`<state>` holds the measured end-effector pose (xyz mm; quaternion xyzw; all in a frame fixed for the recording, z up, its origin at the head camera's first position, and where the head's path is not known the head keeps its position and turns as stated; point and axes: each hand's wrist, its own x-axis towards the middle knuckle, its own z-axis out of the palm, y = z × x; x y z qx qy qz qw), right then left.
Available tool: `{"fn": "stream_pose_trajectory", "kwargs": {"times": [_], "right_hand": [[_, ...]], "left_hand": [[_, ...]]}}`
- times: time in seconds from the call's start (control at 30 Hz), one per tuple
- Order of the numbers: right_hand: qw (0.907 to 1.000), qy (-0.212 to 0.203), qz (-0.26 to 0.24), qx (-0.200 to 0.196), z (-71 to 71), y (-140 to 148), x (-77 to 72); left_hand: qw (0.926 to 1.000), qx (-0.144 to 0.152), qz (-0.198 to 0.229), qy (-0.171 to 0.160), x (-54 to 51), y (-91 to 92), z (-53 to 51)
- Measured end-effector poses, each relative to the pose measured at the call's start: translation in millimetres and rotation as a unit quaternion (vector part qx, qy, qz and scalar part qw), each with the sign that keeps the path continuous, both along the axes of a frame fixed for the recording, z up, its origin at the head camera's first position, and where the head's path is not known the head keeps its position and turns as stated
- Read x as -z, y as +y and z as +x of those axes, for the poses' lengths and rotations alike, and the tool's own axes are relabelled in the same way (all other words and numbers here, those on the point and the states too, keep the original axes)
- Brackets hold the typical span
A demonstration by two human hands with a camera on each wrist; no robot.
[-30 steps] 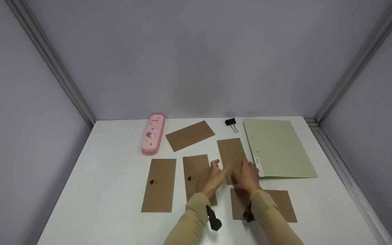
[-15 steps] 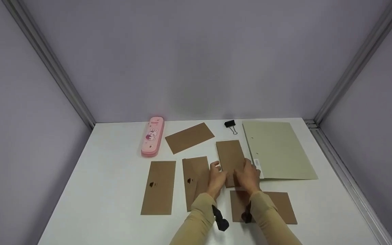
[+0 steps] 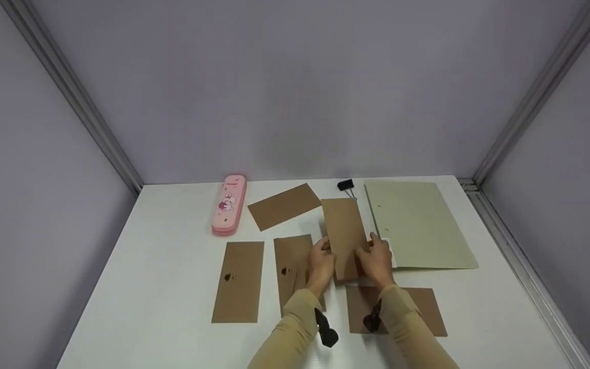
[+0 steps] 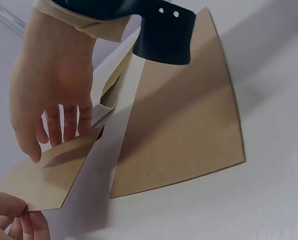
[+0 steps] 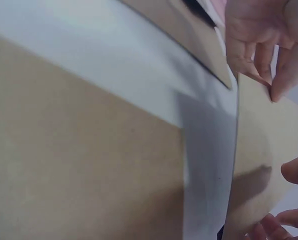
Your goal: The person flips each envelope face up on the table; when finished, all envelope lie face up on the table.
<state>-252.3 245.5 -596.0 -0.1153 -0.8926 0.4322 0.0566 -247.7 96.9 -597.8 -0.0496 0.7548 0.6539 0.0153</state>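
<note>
Pink case (image 3: 228, 205) left of centre, left hand (image 3: 320, 264) pinching envelope (image 3: 344, 230) by left edge, envelope lower right of frame centre, raised off bench (image 3: 162, 277), right hand (image 3: 377, 262) gripping right edge, fingers (image 5: 272, 227) curled behind, folder (image 3: 423, 225) further right

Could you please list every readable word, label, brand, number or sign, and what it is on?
Nothing is legible.
Pink pencil case: lettering too small.
Two brown envelopes: dark marks, tiny print unreadable.
Pale green folder: label unreadable.
Held brown envelope: no print visible.
</note>
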Motion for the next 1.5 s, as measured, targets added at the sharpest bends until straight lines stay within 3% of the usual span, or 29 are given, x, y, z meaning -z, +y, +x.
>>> {"fn": "stream_pose_trajectory", "kwargs": {"times": [0.13,0.3,0.5,0.77,1.17,1.3,1.5], "right_hand": [[0.9995,0.001,-0.028,0.012,-0.6,-2,-8.4],[0.9990,0.015,-0.039,0.014,-0.6,-6,-15.7],[0.9973,0.040,-0.060,0.016,1.3,-6,-20.2],[0.9919,0.067,-0.105,0.022,3.2,-2,-27.6],[0.9866,0.057,-0.152,0.014,3.4,1,-36.4],[0.9756,0.059,-0.211,0.009,4.3,2,-38.2],[0.9487,0.065,-0.309,-0.009,6.6,0,-44.1]], "left_hand": [[0.9979,-0.012,-0.054,0.033,-2.5,-2.7,1.4],[0.9898,-0.024,-0.122,0.070,-8.6,-5.0,1.9],[0.9857,-0.018,-0.133,0.102,-17.4,-5.1,1.6],[0.9755,-0.037,-0.150,0.157,-21.0,-2.4,0.9],[0.9875,-0.022,-0.103,0.117,-28.1,-7.6,3.9],[0.9915,-0.018,-0.060,0.115,-31.2,-9.8,4.2],[0.9944,-0.019,0.024,0.101,-34.7,-12.4,4.5]]}}
